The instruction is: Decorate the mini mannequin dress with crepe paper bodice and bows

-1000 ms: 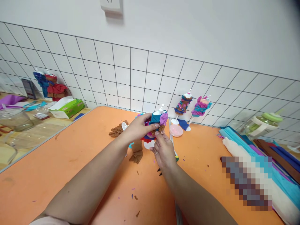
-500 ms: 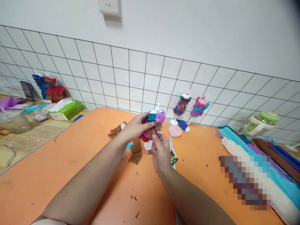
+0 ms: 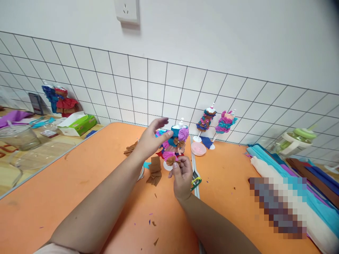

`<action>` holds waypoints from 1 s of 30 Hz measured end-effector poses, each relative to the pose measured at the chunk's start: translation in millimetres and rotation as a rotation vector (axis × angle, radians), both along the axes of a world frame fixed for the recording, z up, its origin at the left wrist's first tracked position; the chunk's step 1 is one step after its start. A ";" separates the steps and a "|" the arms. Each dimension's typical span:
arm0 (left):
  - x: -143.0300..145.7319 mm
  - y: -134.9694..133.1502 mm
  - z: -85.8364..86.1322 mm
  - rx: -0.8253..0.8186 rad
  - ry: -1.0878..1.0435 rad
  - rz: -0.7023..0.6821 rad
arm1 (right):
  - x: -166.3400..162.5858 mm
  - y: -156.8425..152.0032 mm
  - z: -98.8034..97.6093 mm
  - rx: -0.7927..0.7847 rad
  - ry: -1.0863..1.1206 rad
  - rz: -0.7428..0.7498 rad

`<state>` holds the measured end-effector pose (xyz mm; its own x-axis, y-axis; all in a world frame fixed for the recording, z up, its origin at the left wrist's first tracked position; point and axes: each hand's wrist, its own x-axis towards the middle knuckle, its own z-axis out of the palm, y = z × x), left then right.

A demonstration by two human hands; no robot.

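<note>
A small white mannequin doll (image 3: 177,138) stands on the orange table (image 3: 79,183), dressed in teal, purple, pink and brown crepe-paper ruffles. My left hand (image 3: 149,141) is beside its left side with fingers spread and lifted; only the thumb reaches the teal bodice. Just below the doll, my right hand (image 3: 182,175) is closed in a pinch on a brown paper ruffle (image 3: 172,161) at the skirt's lower edge. The doll's white base (image 3: 166,165) shows under the skirt.
Brown crepe strips (image 3: 154,171) lie left of the doll. Behind it are a pink dish (image 3: 198,148) and two finished dolls (image 3: 207,118) (image 3: 225,122) at the wire grid. Crepe rolls (image 3: 288,165) and a green-lidded cup (image 3: 300,138) sit right; a green tissue box (image 3: 79,124) and glass jar (image 3: 18,137) sit left.
My left hand has let go of the doll's body and opened, fingers lifting away. My right hand moved slightly down to the skirt's lower edge, still pinching brown paper.
</note>
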<state>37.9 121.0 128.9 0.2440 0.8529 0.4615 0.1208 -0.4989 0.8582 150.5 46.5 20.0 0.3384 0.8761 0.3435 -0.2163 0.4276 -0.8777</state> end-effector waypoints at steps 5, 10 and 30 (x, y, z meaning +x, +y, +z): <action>-29.3 -26.3 23.0 0.086 0.032 0.218 | 4.2 -4.0 5.3 0.034 0.010 0.057; -51.4 -56.9 13.4 -0.126 0.300 -0.161 | 5.6 -19.2 22.8 0.142 -0.161 0.143; -62.8 -97.3 -34.3 -0.466 -0.093 -0.301 | -3.5 -60.2 26.8 0.229 -0.486 -0.106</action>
